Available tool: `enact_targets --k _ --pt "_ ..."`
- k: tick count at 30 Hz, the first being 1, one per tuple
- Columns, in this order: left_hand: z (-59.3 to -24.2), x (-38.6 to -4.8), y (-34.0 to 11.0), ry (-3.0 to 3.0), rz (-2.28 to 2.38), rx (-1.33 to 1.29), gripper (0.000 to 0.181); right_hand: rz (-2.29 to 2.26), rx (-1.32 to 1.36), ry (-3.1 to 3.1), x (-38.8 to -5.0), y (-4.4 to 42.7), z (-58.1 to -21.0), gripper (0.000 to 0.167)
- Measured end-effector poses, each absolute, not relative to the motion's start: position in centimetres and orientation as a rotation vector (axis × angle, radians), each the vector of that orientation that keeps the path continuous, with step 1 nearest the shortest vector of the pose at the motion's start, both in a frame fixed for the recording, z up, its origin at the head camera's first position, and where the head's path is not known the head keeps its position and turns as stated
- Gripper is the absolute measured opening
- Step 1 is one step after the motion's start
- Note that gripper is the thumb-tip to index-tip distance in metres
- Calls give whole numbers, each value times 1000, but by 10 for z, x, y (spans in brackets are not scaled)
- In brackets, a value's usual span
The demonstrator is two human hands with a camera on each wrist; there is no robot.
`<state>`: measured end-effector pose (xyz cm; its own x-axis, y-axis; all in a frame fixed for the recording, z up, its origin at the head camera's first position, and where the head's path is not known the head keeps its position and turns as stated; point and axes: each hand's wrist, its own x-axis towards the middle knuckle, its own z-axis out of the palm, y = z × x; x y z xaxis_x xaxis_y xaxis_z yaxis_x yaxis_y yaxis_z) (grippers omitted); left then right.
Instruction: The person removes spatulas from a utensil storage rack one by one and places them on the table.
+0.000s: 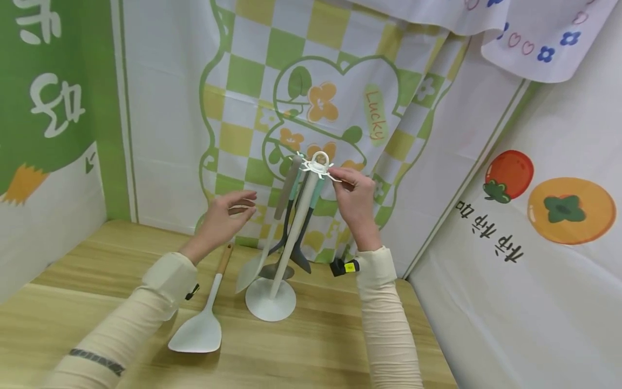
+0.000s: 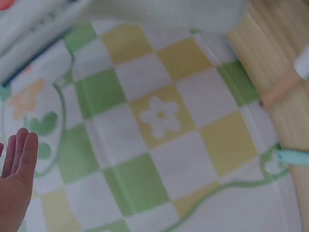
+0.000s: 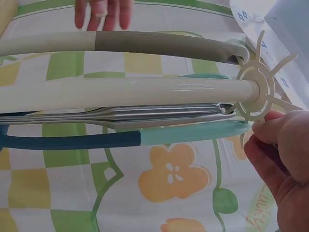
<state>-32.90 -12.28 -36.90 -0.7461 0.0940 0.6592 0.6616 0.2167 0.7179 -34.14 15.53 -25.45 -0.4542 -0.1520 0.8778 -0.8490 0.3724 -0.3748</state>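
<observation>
A white utensil stand with a round base point(image 1: 270, 300) and a hooked ring on top point(image 3: 256, 92) holds several hanging utensils, among them one with a grey handle point(image 3: 164, 48) and one with a mint handle point(image 3: 193, 133). My right hand point(image 1: 356, 200) pinches the edge of the hooked ring with thumb and fingertips. To the left of the stand my left hand point(image 1: 221, 222) hovers with relaxed fingers, holding nothing; the left wrist view shows its fingers extended point(image 2: 19, 179). A white spatula with a wooden handle point(image 1: 201, 329) lies on the table left of the base.
The wooden table point(image 1: 330, 346) meets a green-and-yellow checked curtain point(image 1: 243, 75) behind the stand. A white wall with fruit pictures point(image 1: 549, 302) rises at the right. Part of a clear object point(image 1: 170, 315) shows beneath the left sleeve.
</observation>
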Motion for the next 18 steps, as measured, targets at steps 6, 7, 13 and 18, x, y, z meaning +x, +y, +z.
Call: enact_targets --k 6,7,13,18 --pt "-360 -317 -94 -1946 -1638 -763 45 1077 830 -1848 -345 156 -259 15" --pt "-359 -315 -90 -1945 -1672 -759 46 1073 827 -1846 -344 155 -259 16" --pt "-355 -311 -67 -1875 -1799 -710 46 1086 827 -1821 -344 153 -260 15" --pt "-354 -314 -58 -1809 -1818 -668 41 1106 831 -1799 -345 151 -261 15"
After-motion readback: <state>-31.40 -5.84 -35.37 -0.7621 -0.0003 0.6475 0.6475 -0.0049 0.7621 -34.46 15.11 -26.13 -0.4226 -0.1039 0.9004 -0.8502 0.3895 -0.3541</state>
